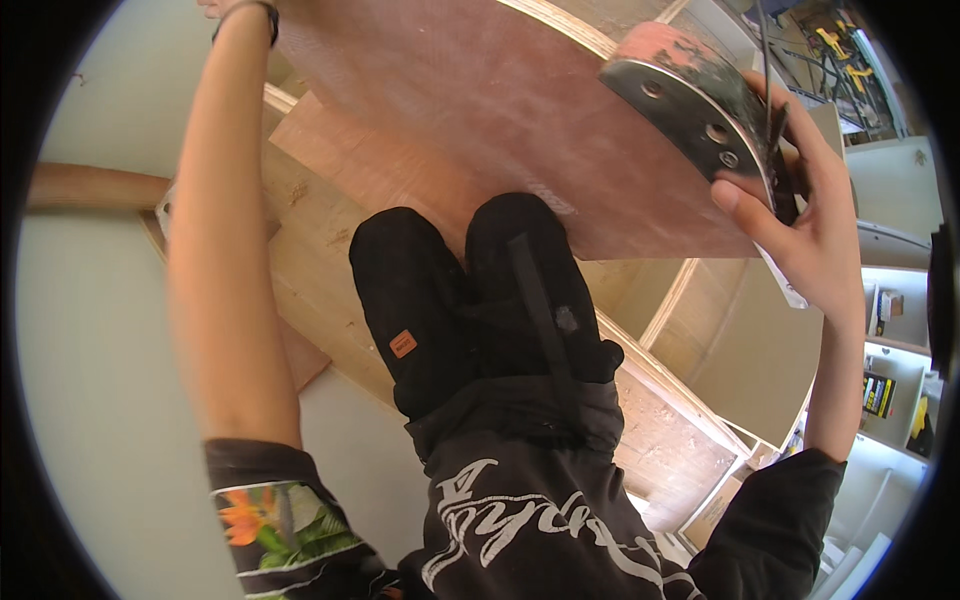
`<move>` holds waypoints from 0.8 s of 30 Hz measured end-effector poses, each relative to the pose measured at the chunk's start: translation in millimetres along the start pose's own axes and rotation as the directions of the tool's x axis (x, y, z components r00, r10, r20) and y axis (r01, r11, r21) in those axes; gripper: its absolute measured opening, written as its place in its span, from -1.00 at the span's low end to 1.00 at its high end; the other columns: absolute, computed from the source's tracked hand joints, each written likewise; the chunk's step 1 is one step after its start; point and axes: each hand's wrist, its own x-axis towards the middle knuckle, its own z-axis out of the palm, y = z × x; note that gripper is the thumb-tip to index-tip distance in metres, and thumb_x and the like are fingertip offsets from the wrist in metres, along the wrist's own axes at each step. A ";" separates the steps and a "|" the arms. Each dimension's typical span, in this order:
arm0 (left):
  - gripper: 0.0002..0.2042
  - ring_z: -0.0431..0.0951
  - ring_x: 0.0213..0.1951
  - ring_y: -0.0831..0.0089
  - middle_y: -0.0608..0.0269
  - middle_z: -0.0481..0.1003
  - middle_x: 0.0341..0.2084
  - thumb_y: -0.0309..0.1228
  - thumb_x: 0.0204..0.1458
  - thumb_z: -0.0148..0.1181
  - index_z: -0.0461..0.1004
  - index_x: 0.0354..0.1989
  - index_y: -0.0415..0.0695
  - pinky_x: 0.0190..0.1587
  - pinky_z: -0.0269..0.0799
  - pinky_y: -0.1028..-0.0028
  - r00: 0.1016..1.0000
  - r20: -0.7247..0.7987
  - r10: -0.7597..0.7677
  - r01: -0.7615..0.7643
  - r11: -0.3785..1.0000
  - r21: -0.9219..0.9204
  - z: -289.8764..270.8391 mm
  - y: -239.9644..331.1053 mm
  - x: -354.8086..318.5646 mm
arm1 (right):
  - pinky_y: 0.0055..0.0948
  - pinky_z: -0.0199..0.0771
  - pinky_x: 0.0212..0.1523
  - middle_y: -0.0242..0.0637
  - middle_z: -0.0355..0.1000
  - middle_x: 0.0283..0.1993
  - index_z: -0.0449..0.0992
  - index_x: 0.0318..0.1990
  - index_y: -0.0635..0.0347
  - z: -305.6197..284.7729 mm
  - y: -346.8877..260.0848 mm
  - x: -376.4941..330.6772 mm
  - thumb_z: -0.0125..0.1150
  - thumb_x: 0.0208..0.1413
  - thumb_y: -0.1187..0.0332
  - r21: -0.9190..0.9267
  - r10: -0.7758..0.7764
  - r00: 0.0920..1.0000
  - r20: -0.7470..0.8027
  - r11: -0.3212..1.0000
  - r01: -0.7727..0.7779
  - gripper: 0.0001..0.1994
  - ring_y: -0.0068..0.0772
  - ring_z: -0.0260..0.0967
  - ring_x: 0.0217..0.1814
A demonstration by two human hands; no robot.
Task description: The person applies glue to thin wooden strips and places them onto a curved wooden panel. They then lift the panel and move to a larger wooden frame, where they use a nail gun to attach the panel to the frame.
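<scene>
A large reddish-brown plywood panel (450, 110) slants across the space beyond my knees. My right hand (815, 215) is closed around a worn red-and-black tool (690, 95) with a curved dark side plate and several round metal fasteners. My thumb presses its near side, and the fingers wrap behind it. The tool lies over the panel's right part; its exact kind I cannot tell. At the top left, my left hand (212, 8) is near the panel's far left corner. It is mostly cut off by the picture's edge, with a black band at the wrist.
Pale plywood framing with open compartments (745, 340) lies under and right of the panel. A smaller reddish board (305, 365) pokes out at the left. A brown tube-like piece (95, 188) lies farther left. Shelves (895, 350) with boxes stand along the right.
</scene>
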 end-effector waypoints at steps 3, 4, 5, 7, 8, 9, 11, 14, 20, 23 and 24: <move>-0.32 0.35 0.30 0.00 -0.17 0.27 0.34 0.02 0.21 0.12 0.31 0.34 -0.29 0.33 0.28 0.08 0.995 0.100 0.012 -0.019 0.997 0.069 28.7 -20.5 43.6 | -0.46 0.51 0.11 -0.14 0.46 0.21 0.29 0.39 0.29 6.9 -14.0 18.9 0.46 0.07 0.45 -0.078 -0.003 1.000 -0.004 0.997 0.003 -0.29 -0.45 0.50 0.10; -0.32 0.35 0.30 0.00 -0.18 0.27 0.34 0.01 0.21 0.12 0.31 0.34 -0.29 0.33 0.28 0.08 0.992 0.128 0.021 -0.032 0.996 0.084 35.2 -25.0 52.7 | -0.45 0.51 0.10 -0.12 0.47 0.20 0.30 0.38 0.29 12.3 -17.2 29.3 0.47 0.06 0.44 -0.107 -0.007 1.000 -0.019 0.994 0.005 -0.29 -0.44 0.51 0.09; -0.33 0.35 0.30 0.00 -0.18 0.27 0.34 0.00 0.21 0.11 0.31 0.34 -0.29 0.33 0.28 0.08 0.988 0.151 0.031 -0.046 0.994 0.098 38.6 -28.6 59.7 | -0.43 0.50 0.10 -0.09 0.49 0.17 0.32 0.38 0.28 19.1 -20.8 43.1 0.51 0.03 0.41 -0.294 -0.245 0.968 -0.063 0.931 0.216 -0.27 -0.40 0.53 0.07; -0.34 0.36 0.29 0.00 -0.18 0.27 0.33 -0.01 0.22 0.11 0.30 0.34 -0.30 0.33 0.28 0.08 0.983 0.177 0.046 -0.068 0.990 0.124 42.7 -32.3 68.6 | -0.36 0.48 -0.05 -0.03 0.51 -0.11 0.41 0.16 0.39 33.9 -33.8 53.9 0.42 0.05 0.21 -0.297 -0.181 0.979 -0.095 0.943 0.146 -0.41 -0.26 0.51 -0.13; -0.34 0.36 0.29 0.00 -0.18 0.28 0.33 -0.02 0.22 0.11 0.30 0.34 -0.30 0.32 0.28 0.08 0.981 0.189 0.053 -0.079 0.988 0.136 44.1 -32.9 71.2 | -0.33 0.48 -0.10 -0.01 0.52 -0.19 0.44 0.10 0.41 38.1 -37.3 59.5 0.39 0.06 0.16 -0.278 -0.171 0.980 -0.098 0.951 0.138 -0.44 -0.20 0.51 -0.18; -0.34 0.36 0.29 0.00 -0.18 0.28 0.33 -0.03 0.22 0.10 0.30 0.33 -0.30 0.32 0.29 0.07 0.979 0.192 0.061 -0.090 0.985 0.146 44.5 -31.6 74.0 | -0.30 0.48 -0.14 0.02 0.53 -0.26 0.46 0.04 0.44 41.8 -42.2 65.9 0.36 0.07 0.12 -0.258 -0.160 0.982 -0.100 0.957 0.130 -0.45 -0.14 0.50 -0.24; -0.35 0.36 0.29 -0.01 -0.19 0.28 0.32 -0.05 0.22 0.10 0.30 0.33 -0.31 0.32 0.29 0.07 0.975 0.212 0.063 -0.100 0.981 0.165 44.8 -29.7 76.9 | -0.26 0.49 -0.16 0.06 0.53 -0.29 0.46 0.02 0.43 42.5 -41.9 78.8 0.32 0.09 0.13 -0.206 -0.195 0.978 -0.077 0.963 0.176 -0.49 -0.06 0.52 -0.25; -0.36 0.36 0.28 -0.01 -0.19 0.29 0.31 -0.07 0.23 0.09 0.29 0.33 -0.31 0.32 0.29 0.07 0.970 0.232 0.072 -0.116 0.976 0.183 44.8 -26.8 79.3 | -0.26 0.49 -0.19 0.08 0.54 -0.32 0.46 0.02 0.42 32.5 -34.7 79.5 0.33 0.07 0.17 -0.163 -0.260 0.965 -0.037 0.954 0.251 -0.50 -0.02 0.53 -0.27; -0.39 0.37 0.27 -0.01 -0.20 0.30 0.30 -0.12 0.24 0.08 0.28 0.33 -0.33 0.32 0.30 0.06 0.960 0.265 0.091 -0.150 0.966 0.210 51.6 -25.2 84.0 | -0.41 0.48 -0.05 -0.09 0.52 -0.09 0.41 0.20 0.35 -2.9 -1.9 26.6 0.47 0.01 0.32 -0.043 -0.090 0.995 0.048 0.995 0.092 -0.40 -0.30 0.52 -0.12; -0.40 0.38 0.26 -0.02 -0.21 0.30 0.29 -0.14 0.24 0.07 0.28 0.32 -0.34 0.31 0.31 0.05 0.956 0.274 0.101 -0.164 0.962 0.220 53.9 -23.3 89.4 | -0.43 0.48 0.14 -0.13 0.53 0.13 0.32 0.37 0.35 -11.3 6.3 9.4 0.48 -0.01 0.42 -0.059 0.006 1.000 0.009 0.998 -0.006 -0.25 -0.38 0.55 0.07; -0.41 0.38 0.26 -0.02 -0.21 0.30 0.29 -0.15 0.24 0.06 0.27 0.32 -0.34 0.31 0.31 0.05 0.955 0.277 0.105 -0.170 0.960 0.222 53.8 -23.2 90.8 | -0.43 0.48 0.15 -0.14 0.53 0.13 0.32 0.38 0.36 -10.5 4.9 3.9 0.47 -0.01 0.43 -0.034 0.046 0.999 -0.006 0.998 -0.046 -0.25 -0.38 0.55 0.07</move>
